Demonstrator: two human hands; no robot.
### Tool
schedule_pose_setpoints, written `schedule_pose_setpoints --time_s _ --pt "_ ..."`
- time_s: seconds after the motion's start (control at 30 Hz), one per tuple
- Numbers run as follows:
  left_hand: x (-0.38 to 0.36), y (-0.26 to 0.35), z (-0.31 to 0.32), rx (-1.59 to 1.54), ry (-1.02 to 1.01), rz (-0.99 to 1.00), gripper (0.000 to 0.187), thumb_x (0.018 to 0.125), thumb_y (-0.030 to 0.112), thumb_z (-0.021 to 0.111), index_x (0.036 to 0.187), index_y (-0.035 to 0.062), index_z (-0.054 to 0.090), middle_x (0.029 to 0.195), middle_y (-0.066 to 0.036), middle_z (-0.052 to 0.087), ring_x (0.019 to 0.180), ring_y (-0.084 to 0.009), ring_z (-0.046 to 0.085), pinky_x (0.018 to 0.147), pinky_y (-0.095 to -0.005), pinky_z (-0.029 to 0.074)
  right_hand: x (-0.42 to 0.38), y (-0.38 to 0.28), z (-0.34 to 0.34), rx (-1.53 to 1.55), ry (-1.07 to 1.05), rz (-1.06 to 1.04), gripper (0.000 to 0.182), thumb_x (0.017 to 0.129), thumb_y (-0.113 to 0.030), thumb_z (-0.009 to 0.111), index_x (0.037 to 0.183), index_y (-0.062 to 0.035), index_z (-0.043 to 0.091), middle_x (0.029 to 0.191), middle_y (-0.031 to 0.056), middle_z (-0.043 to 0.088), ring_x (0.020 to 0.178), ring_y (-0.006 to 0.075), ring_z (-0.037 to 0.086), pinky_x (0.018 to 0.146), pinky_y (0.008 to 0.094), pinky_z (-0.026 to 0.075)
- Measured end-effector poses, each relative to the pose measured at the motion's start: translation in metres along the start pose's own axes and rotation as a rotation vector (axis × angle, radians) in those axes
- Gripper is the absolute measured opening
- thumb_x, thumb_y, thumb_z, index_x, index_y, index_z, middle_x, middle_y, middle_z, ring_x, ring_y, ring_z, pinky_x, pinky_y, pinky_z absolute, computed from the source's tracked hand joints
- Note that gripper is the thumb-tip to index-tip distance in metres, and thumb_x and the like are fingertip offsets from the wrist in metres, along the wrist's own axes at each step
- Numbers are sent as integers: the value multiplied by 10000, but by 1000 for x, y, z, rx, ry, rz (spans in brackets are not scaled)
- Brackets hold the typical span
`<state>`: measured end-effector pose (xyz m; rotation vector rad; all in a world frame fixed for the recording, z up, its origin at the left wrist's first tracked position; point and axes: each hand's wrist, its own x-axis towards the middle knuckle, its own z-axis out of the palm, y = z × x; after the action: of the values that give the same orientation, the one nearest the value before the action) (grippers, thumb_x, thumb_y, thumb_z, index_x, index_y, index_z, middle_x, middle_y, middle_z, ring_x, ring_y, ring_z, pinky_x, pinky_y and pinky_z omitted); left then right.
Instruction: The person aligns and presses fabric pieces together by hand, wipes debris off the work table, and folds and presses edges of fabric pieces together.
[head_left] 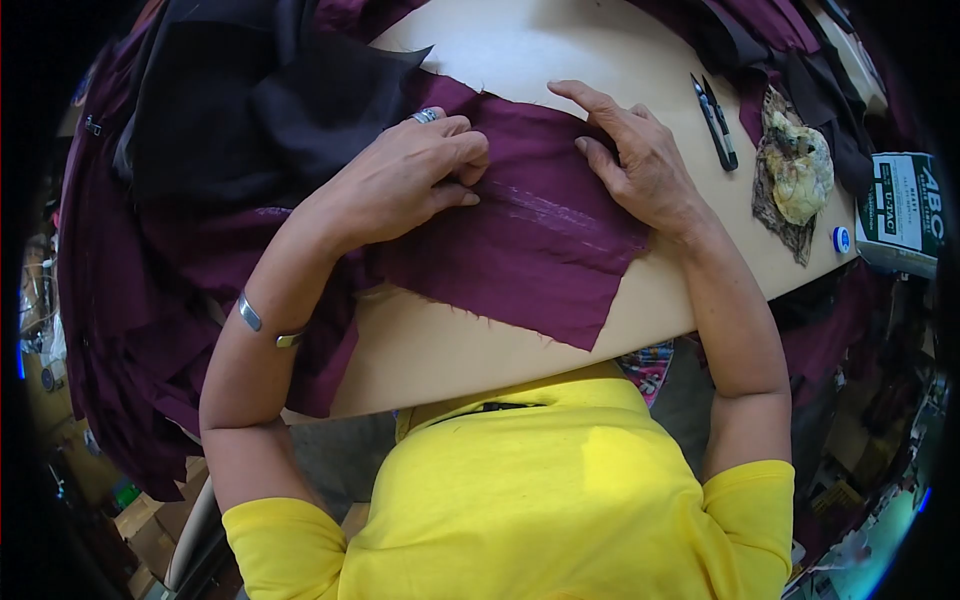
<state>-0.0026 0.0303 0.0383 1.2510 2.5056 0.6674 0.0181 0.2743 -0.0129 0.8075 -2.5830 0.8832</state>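
A piece of maroon cloth (540, 240) with frayed edges and pale chalk-like streaks lies on the light tabletop (440, 350). Over its left part is my left hand (425, 175), fingers curled in with the thumb near the index finger; whatever they hold, if anything, is hidden. My right hand (635, 155) rests at the cloth's upper right edge, index finger stretched out and thumb apart, holding nothing. Black cloth (260, 120) and more maroon cloth (190, 260) are heaped beside my left forearm.
Two pens (715, 122) lie right of my right hand. Beyond them are a crumpled yellowish cloth (798, 170), a small blue-and-white cap (841, 240) and a green-and-white box (900, 212). Dark and maroon fabric (780, 50) lies at the upper right.
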Motion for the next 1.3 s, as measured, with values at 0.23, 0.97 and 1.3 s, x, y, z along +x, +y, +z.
schedule_pose_setpoints --time_s 0.23,0.97,1.3 --pt "-3 -1 4 -2 68 3 218 700 57 687 775 50 483 758 -62 479 743 -247 483 714 -347 392 1 -1 -1 2 -13 13 540 807 -47 581 1297 -220 432 1052 15 635 682 172 586 761 313 411" --pt "-11 21 11 284 76 13 131 752 56 618 836 102 527 833 -17 550 817 -204 525 727 -344 360 5 -1 -1 -16 -45 2 546 820 -37 568 1305 -247 432 1162 0 604 849 154 620 787 324 394" --pt "-8 19 6 148 -21 12 122 758 75 624 860 111 569 824 5 554 839 -184 522 768 -331 348 10 0 4 16 -14 -33 534 814 -29 583 1288 -246 469 1155 -4 607 799 142 614 792 303 378"
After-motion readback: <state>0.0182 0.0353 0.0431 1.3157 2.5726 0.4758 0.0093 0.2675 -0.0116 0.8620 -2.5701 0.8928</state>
